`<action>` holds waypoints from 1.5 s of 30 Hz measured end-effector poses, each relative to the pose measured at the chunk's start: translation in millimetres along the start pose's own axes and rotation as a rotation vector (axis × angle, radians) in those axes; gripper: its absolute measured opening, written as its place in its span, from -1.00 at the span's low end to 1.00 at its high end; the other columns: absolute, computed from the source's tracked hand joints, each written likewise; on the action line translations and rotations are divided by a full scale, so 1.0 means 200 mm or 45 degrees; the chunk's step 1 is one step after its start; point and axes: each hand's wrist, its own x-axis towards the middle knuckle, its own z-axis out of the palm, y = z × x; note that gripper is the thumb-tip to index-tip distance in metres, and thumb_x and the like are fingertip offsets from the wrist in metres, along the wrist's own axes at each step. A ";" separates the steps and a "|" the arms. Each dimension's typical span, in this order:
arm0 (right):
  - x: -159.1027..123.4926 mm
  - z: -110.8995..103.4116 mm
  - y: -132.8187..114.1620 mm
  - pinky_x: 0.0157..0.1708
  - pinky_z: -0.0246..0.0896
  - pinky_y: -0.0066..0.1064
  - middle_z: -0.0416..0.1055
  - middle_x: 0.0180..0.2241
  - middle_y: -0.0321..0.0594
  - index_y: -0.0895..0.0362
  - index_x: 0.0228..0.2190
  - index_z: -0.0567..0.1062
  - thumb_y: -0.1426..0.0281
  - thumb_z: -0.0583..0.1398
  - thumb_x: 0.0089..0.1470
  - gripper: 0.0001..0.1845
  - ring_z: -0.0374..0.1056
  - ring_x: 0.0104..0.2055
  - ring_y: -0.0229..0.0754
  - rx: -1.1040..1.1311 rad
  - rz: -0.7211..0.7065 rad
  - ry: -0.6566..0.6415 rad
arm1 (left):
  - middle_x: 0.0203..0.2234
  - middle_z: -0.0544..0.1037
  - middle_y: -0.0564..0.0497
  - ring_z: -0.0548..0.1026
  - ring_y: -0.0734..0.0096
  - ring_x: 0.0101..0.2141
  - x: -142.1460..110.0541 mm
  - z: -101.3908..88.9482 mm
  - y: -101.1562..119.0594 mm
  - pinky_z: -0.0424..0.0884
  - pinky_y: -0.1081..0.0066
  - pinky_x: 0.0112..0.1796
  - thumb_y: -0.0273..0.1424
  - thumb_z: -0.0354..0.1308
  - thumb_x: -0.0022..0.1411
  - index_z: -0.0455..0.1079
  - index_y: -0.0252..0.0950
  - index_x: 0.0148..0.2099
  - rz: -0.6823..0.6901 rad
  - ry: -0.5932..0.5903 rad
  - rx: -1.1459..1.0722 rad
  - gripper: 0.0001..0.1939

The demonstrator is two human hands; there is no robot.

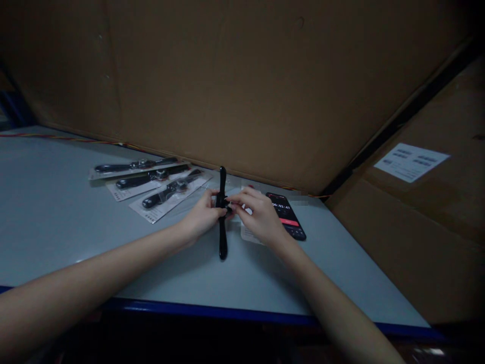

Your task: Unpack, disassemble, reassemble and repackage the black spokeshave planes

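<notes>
A black two-handled tool that looks like a spokeshave (223,240) is held above the table, its handles pointing away from and toward me. My left hand (202,217) is closed around its middle from the left, thumb on the near side. From the right, my right hand (261,215) pinches at the same middle part with thumb and fingertips. The small part between those fingertips is mostly hidden. Partly under my right hand lies a pale printed card (250,235).
Several similar black tools in clear packs on white cards (162,199) lie at the left. A phone (295,222) showing a timer lies right of my right hand. Cardboard walls (242,91) enclose the table's back and right. A blue edge (212,309) runs along the table front.
</notes>
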 end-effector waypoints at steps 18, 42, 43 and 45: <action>-0.02 0.01 -0.03 -0.26 0.18 -0.27 0.41 -0.36 -0.06 0.22 -0.13 0.49 0.53 0.01 0.15 -0.68 0.31 -0.26 -0.07 -0.499 -0.086 -0.184 | -0.48 0.45 0.07 0.47 0.46 -0.45 -0.02 0.01 0.04 0.34 0.46 -0.37 -0.69 0.06 -0.05 0.22 -0.32 -0.08 -0.081 -0.021 -0.100 -0.57; 0.01 -0.01 0.04 -0.37 0.16 -0.42 0.37 -0.48 -0.27 0.13 -0.48 0.51 0.44 0.19 0.05 -0.90 0.31 -0.39 -0.26 0.047 0.112 0.068 | -0.29 0.50 -0.09 0.52 0.38 -0.30 -0.07 0.06 0.11 0.43 0.32 -0.20 -0.79 0.00 -0.06 0.20 -0.34 -0.15 -0.223 -0.012 -0.413 -0.59; 0.01 0.00 0.03 -0.39 0.15 -0.43 0.36 -0.49 -0.28 0.13 -0.43 0.50 0.45 0.19 0.04 -0.93 0.30 -0.41 -0.27 0.053 0.131 0.086 | -0.28 0.50 -0.10 0.52 0.37 -0.29 -0.08 0.06 0.11 0.43 0.32 -0.20 -0.79 0.00 -0.06 0.21 -0.34 -0.15 -0.230 -0.020 -0.412 -0.59; 0.01 0.01 0.03 -0.43 0.15 -0.45 0.36 -0.52 -0.32 0.12 -0.35 0.47 0.46 0.18 0.04 -0.92 0.29 -0.47 -0.29 0.092 0.178 0.086 | -0.27 0.49 -0.11 0.52 0.35 -0.28 -0.08 0.07 0.11 0.43 0.29 -0.18 -0.78 -0.01 -0.06 0.22 -0.34 -0.15 -0.233 -0.036 -0.417 -0.59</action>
